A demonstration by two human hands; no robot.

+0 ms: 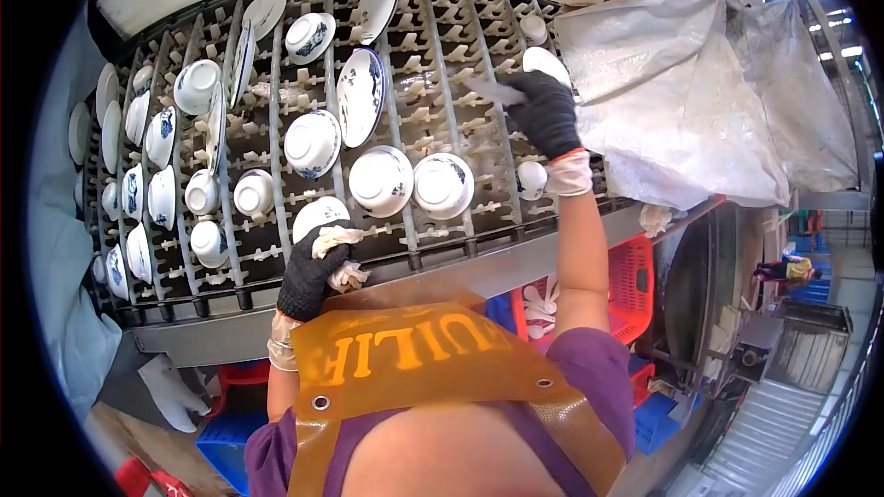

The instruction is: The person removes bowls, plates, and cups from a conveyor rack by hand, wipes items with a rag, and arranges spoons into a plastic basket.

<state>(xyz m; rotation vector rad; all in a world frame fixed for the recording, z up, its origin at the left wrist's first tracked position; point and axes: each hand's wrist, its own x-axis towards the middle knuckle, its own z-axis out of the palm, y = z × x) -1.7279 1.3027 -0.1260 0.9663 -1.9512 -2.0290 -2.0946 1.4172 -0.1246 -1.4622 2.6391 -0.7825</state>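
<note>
My left hand [315, 269], in a black glove with cream-coloured coverings at the fingers, is closed at the lower rim of a white bowl [319, 214] at the rack's near edge. My right hand [545, 118], also black-gloved, reaches over the right side of the rack. A blurred whitish shape [494, 90] sticks out on its left; I cannot tell what it is. Just beyond its fingers is a white dish [547, 64], partly hidden by the glove. Below that hand lies a small bowl [531, 180]. Two upturned bowls, one of them a white bowl [443, 186], sit between my hands.
The pegged conveyor rack [470, 129] carries several blue-patterned bowls and plates, including an oval plate [360, 97]. Plastic sheeting [681, 83] covers its right end. Under the near metal edge stand a red basket [633, 290] with white spoons and a blue crate [221, 446]. A person [790, 269] is far right.
</note>
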